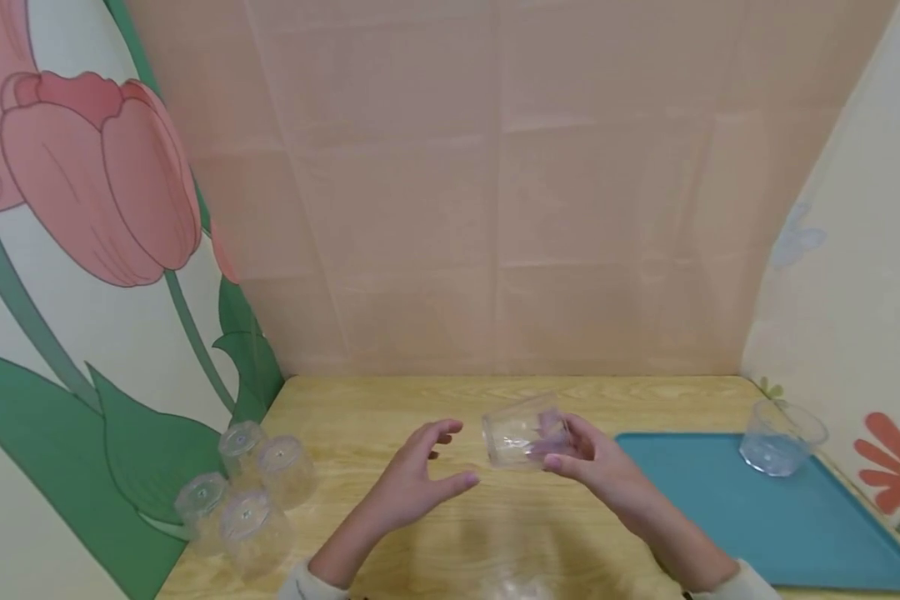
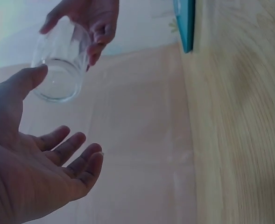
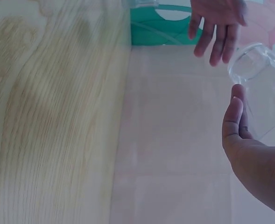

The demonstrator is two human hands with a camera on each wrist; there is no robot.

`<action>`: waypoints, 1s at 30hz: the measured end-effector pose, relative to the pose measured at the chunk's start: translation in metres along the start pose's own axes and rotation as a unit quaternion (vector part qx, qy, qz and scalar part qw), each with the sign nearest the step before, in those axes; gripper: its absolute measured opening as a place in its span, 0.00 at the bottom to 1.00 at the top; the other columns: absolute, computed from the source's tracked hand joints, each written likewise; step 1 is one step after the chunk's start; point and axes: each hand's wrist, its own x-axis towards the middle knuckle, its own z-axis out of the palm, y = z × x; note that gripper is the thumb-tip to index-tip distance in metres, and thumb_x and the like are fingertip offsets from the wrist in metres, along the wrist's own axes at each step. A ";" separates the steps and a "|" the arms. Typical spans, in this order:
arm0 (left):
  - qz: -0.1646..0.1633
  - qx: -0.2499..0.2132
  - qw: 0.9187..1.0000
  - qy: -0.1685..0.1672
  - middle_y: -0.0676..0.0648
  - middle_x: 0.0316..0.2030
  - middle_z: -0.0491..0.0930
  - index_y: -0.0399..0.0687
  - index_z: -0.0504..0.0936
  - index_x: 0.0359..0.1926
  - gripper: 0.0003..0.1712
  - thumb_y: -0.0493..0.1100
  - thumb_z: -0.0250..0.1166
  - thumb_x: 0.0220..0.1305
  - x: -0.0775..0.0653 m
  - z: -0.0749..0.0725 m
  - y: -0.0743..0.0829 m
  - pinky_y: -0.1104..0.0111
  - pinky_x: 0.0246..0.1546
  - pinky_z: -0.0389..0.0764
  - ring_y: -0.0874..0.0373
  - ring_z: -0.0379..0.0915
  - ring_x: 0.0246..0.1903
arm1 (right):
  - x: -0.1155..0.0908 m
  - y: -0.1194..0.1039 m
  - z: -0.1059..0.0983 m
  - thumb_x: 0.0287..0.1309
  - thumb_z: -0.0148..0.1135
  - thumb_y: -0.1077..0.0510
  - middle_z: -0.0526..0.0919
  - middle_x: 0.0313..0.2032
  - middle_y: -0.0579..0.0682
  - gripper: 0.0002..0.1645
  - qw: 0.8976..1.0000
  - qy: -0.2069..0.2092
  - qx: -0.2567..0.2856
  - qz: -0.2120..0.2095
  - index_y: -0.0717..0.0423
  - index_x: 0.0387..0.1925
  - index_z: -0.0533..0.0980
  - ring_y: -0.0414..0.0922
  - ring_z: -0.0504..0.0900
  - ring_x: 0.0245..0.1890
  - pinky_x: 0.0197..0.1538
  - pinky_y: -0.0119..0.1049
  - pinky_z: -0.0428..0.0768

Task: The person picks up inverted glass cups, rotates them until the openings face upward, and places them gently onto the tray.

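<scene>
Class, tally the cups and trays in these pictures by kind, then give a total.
Blue-green tray: 1
Clear cups: 6 (4 on the table, 1 in the right hand, 1 on the tray)
Total: 7

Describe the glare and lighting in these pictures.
Head view: white glints on the held cup, soft shadows on the table; left wrist view: bright glow at upper left, left hand dimmer; right wrist view: colors look washed out.

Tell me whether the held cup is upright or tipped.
Tipped: the cup lies sideways in the right hand, its length running nearly level.
</scene>
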 end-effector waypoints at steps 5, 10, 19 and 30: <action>-0.005 0.020 1.000 -0.006 0.50 0.65 0.71 0.55 0.70 0.69 0.38 0.61 0.70 0.63 -0.006 -0.008 -0.003 0.52 0.60 0.74 0.51 0.68 0.62 | -0.002 0.002 -0.005 0.68 0.65 0.53 0.81 0.57 0.59 0.44 1.000 0.007 -0.005 0.012 0.61 0.75 0.53 0.47 0.82 0.56 0.62 0.48 0.78; -0.016 0.029 0.999 -0.014 0.48 0.66 0.70 0.53 0.70 0.69 0.38 0.61 0.70 0.63 -0.013 -0.014 -0.010 0.50 0.61 0.73 0.48 0.67 0.63 | -0.003 0.002 -0.010 0.68 0.65 0.52 0.81 0.57 0.58 0.44 1.000 0.010 -0.008 0.026 0.58 0.76 0.54 0.45 0.81 0.57 0.62 0.45 0.78; -0.046 0.060 0.997 -0.021 0.42 0.69 0.67 0.50 0.68 0.71 0.42 0.63 0.68 0.64 -0.020 -0.026 -0.015 0.40 0.58 0.75 0.40 0.65 0.66 | -0.008 0.003 -0.024 0.69 0.64 0.51 0.79 0.59 0.58 0.48 0.998 0.025 -0.028 0.045 0.59 0.78 0.49 0.45 0.81 0.57 0.62 0.43 0.77; -0.075 0.103 0.992 -0.010 0.42 0.69 0.68 0.49 0.69 0.71 0.43 0.65 0.69 0.62 -0.029 -0.042 -0.018 0.38 0.63 0.69 0.39 0.62 0.69 | -0.015 0.008 -0.043 0.70 0.63 0.51 0.75 0.62 0.61 0.52 0.996 0.050 -0.062 0.048 0.64 0.79 0.44 0.36 0.80 0.54 0.58 0.34 0.78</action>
